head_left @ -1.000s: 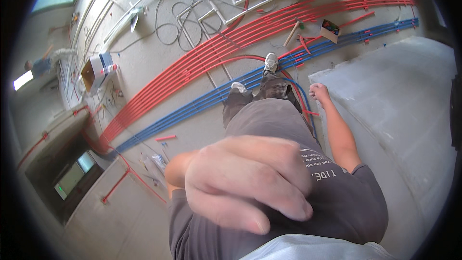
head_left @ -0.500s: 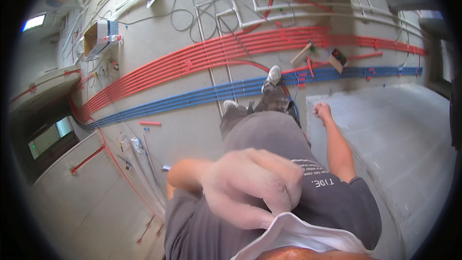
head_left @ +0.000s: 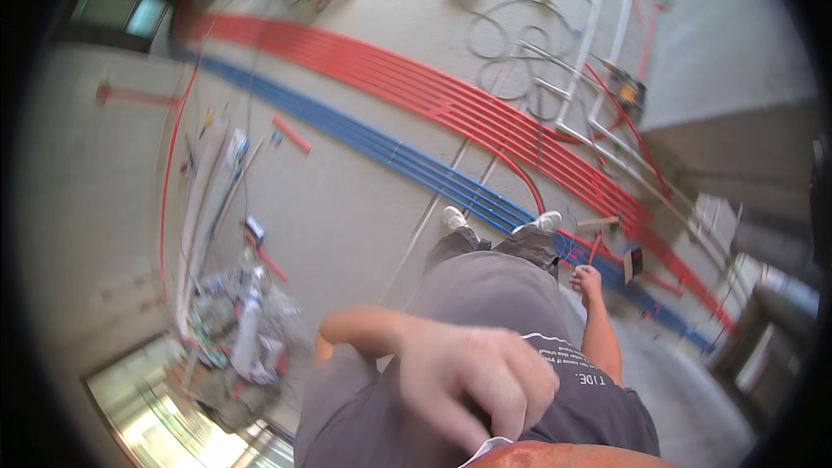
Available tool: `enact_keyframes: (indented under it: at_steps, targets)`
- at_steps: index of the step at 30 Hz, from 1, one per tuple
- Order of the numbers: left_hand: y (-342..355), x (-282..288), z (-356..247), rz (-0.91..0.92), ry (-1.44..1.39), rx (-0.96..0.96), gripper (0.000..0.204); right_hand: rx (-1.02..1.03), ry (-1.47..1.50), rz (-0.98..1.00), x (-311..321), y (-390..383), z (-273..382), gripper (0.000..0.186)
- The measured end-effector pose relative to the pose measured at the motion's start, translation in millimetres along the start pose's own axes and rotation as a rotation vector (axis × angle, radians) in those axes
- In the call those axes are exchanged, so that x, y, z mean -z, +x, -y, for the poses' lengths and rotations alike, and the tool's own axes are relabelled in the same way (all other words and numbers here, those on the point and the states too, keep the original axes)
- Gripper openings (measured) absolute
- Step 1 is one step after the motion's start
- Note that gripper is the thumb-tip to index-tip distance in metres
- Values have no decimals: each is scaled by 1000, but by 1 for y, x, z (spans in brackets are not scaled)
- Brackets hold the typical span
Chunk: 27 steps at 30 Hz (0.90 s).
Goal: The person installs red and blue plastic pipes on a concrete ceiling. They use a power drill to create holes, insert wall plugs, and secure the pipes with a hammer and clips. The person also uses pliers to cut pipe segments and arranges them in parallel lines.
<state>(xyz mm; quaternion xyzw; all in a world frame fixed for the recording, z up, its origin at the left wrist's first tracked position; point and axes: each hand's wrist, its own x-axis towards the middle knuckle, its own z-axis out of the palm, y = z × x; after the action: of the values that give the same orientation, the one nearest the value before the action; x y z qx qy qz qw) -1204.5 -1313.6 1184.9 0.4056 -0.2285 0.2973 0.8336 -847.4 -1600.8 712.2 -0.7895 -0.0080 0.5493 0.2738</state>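
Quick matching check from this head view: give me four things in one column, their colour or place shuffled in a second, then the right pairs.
1. outer pipe bundle
2. inner pipe bundle
3. shoes
4. right hand

A. white
B. red
C. down on the floor by the pipes
D. blue

Pairs: 1-B, 2-D, 3-A, 4-C

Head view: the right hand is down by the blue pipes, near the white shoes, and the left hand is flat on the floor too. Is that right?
Not quite. The head view shows the left hand is not on the floor: it is raised close to the camera, in front of the grey shirt. The right hand is down by the blue pipes, near the white shoes, as stated.
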Motion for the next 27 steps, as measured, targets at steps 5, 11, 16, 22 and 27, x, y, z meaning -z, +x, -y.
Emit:
enact_keyframes:
  at_steps: [5,11,16,22,27]
  targets:
    - [-138,65,-43,-669,568,418,10,51,-76,115,-66,-2,43,12]
    - [-438,126,37,-1397,1412,1443,29,266,-479,209,-135,-14,115,17]
    - [-634,25,135,-2292,436,870,19,73,-482,381,-159,63,175,18]
    - [-667,-64,234,-2851,452,569,19,313,-768,393,-244,110,311,11]
    - [-610,-35,235,-2453,-235,541,22,481,-565,366,-339,36,379,22]
